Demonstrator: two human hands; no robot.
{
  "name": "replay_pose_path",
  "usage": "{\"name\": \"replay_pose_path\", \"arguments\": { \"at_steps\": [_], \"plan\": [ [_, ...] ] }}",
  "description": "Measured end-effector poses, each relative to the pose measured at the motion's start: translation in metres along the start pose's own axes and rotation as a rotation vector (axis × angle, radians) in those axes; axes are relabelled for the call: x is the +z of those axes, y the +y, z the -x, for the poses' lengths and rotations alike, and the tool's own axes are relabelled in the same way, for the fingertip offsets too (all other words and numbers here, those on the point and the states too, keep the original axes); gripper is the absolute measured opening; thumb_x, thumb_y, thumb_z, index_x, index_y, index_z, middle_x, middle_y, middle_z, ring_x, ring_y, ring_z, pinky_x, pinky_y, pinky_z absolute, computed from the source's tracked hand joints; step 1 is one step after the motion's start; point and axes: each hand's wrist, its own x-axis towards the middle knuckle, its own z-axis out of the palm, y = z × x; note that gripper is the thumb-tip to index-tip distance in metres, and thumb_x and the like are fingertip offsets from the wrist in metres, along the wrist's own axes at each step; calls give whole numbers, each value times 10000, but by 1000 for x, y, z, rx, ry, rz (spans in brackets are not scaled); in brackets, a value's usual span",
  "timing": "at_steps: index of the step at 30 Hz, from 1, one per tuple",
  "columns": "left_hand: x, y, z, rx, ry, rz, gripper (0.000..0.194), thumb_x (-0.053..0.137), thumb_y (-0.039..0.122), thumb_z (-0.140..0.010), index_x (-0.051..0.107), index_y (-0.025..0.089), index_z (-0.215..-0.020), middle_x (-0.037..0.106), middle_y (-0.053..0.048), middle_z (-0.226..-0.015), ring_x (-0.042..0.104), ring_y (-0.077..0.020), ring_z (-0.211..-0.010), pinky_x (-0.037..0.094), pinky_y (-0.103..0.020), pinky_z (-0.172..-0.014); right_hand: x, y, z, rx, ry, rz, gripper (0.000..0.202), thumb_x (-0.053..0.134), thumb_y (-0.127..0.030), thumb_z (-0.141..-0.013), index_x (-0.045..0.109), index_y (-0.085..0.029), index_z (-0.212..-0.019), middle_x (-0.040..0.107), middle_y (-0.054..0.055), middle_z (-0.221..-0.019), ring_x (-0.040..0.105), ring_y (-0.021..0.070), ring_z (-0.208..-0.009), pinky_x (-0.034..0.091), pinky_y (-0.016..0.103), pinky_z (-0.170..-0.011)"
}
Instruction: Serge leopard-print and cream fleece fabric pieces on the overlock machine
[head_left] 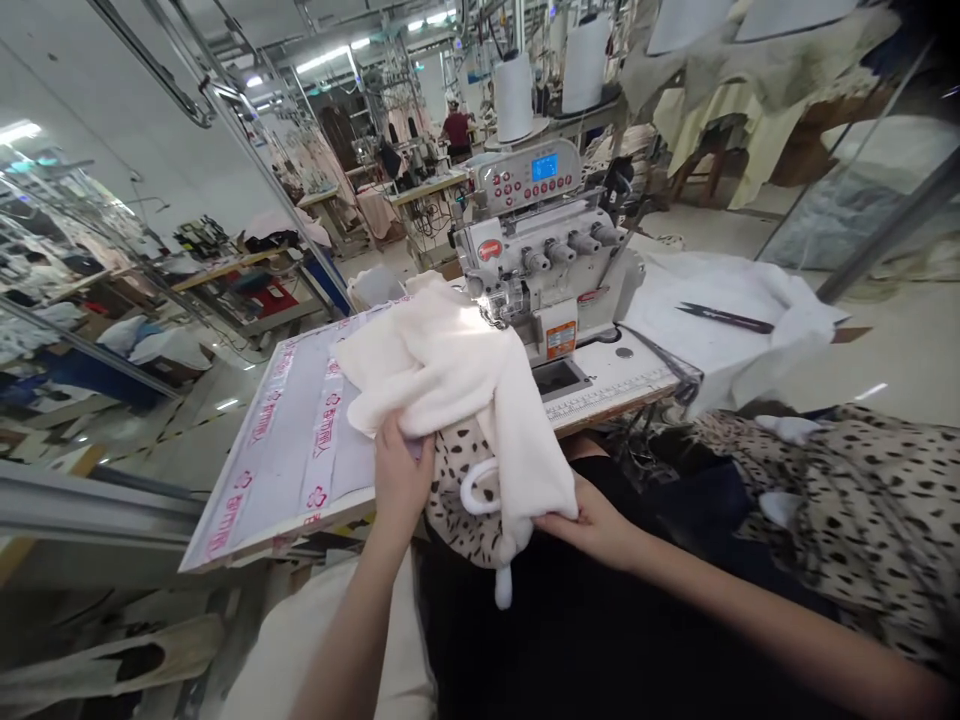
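A cream fleece cloth point(442, 365) lies over the near edge of the sewing table, its upper part by the needle area of a white sewing machine point(544, 250). My left hand point(401, 465) grips the cloth's lower left edge, fingers under the fabric. My right hand point(589, 522) pinches the lower right corner of the same cloth. Between the hands hangs a black-spotted fabric point(461, 460) with a white loop point(480, 487) and a white rounded end below it. The machine's lamp shines on the cloth.
Dark thread snips point(725, 318) lie on white fabric point(705, 285) right of the machine. A printed sheet point(300, 420) covers the table's left part. More spotted fabric point(855, 510) is heaped at the right. Thread cones point(514, 98) stand behind the machine. A person point(456, 130) is far back.
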Motion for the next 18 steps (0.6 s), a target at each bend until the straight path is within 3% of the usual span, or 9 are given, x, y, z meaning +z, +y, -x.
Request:
{"name": "replay_pose_path", "arguments": {
  "at_steps": [3, 6, 8, 11, 13, 14, 16, 18],
  "plan": [
    [10, 3, -30, -5, 18, 228, 527, 485, 306, -772, 343, 132, -1250, 350, -154, -1297, 283, -239, -1241, 242, -391, -1046, -5, -3, -7, 48, 46, -102, 472, 620, -355, -726, 491, -134, -1122, 556, 115, -1077, 491, 248, -1042, 387, 409, -912],
    [11, 6, -54, -43, 5, 419, 287, 414, 306, -783, 513, 166, -1013, 512, -94, -1136, 432, -189, -1121, 321, -351, -996, -9, -2, -12, 176, -6, -269, 423, 659, -372, -669, 566, -112, -988, 598, 105, -1001, 523, 254, -988, 387, 419, -902],
    [-1, 6, -66, -77, -13, 477, 300, 358, 348, -792, 508, 172, -982, 559, -78, -1065, 507, -169, -1026, 405, -330, -910, -7, -2, -16, 308, -69, -429, 394, 700, -360, -603, 607, -99, -883, 626, 84, -893, 557, 242, -909, 395, 410, -883],
    [-46, 8, -86, -136, -85, 554, 427, 388, 453, -739, 500, 150, -1018, 608, -96, -959, 584, -190, -854, 489, -325, -728, 8, -13, -23, 457, -116, -681, 360, 736, -269, -512, 631, -101, -811, 633, 43, -756, 587, 187, -761, 439, 345, -800],
    [-88, 12, -104, -198, -273, 562, 498, 529, 523, -626, 571, 119, -913, 632, -107, -763, 591, -209, -636, 485, -324, -549, 27, -30, -32, 485, -211, -837, 356, 737, -217, -476, 646, -102, -800, 635, 36, -725, 589, 161, -701, 459, 298, -740],
    [-108, 16, -115, -272, -497, 529, 542, 601, 548, -546, 594, 113, -870, 625, -106, -689, 564, -201, -548, 452, -307, -470, 37, -39, -37, 481, -296, -910, 364, 736, -213, -470, 654, -100, -807, 641, 43, -734, 594, 161, -699, 464, 288, -725],
    [-141, 25, -138, -334, -858, 427, 630, 665, 579, -433, 616, 116, -857, 628, -121, -701, 562, -220, -553, 435, -312, -455, 56, -56, -49, 428, -473, -1007, 407, 739, -247, -483, 661, -97, -853, 653, 72, -810, 608, 191, -771, 468, 302, -753],
    [-156, 34, -156, -299, -1022, 181, 614, 661, 598, -438, 625, 147, -853, 632, -120, -766, 577, -243, -634, 457, -334, -529, 69, -60, -57, 343, -503, -961, 462, 751, -283, -510, 651, -104, -924, 646, 93, -930, 593, 224, -899, 446, 340, -843]
  ]
}}
